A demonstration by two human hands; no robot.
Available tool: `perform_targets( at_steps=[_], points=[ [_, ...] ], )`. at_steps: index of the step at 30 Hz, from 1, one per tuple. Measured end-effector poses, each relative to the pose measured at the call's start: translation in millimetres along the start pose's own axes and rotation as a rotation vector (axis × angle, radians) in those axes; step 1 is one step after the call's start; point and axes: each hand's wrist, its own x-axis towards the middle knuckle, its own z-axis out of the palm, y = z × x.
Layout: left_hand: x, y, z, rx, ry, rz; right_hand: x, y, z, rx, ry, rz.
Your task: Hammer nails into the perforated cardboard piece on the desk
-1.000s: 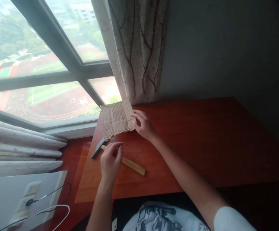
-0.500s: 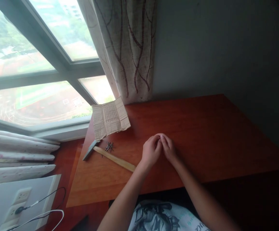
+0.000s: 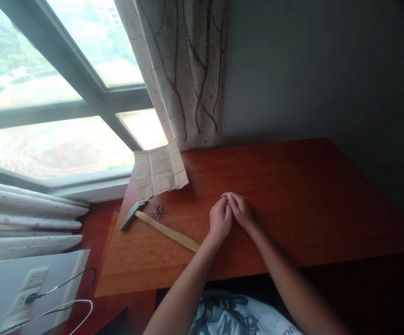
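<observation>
My left hand [image 3: 220,217] and my right hand [image 3: 241,211] are brought together above the table, touching at the fingers and thumbs. Both are closed; their curled fingers hide whatever lies between them, if anything. Left of my left hand lies a hammer, its wooden handle [image 3: 168,231] slanting toward my left forearm, which covers or meets the handle's end. The dark metal hammer head [image 3: 131,217] points to the table's left edge. A small pile of nails [image 3: 158,211] lies just beyond the handle. Behind it stands a creased piece of corrugated cardboard [image 3: 160,170] with rows of dark holes or dots.
The reddish-brown wooden table [image 3: 292,195] reaches from the window [image 3: 93,102] to the grey wall [image 3: 309,70]. A patterned curtain [image 3: 188,70] hangs behind the cardboard. At lower left are a wall socket [image 3: 34,279] with cables and a gathered pale curtain [image 3: 30,218].
The camera view has shifted slightly. My hands have stayed together, with the left wrist turned a little. The hammer, nails and cardboard lie where they were.
</observation>
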Motion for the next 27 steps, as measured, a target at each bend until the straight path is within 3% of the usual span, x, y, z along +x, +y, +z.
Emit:
perform_targets(
  at_steps=[27],
  points=[
    [-0.9, -0.2, -0.4, 0.041, -0.008, 0.044, -0.2, 1.5, -0.3, 0.014, 0.035, 0.015]
  ],
)
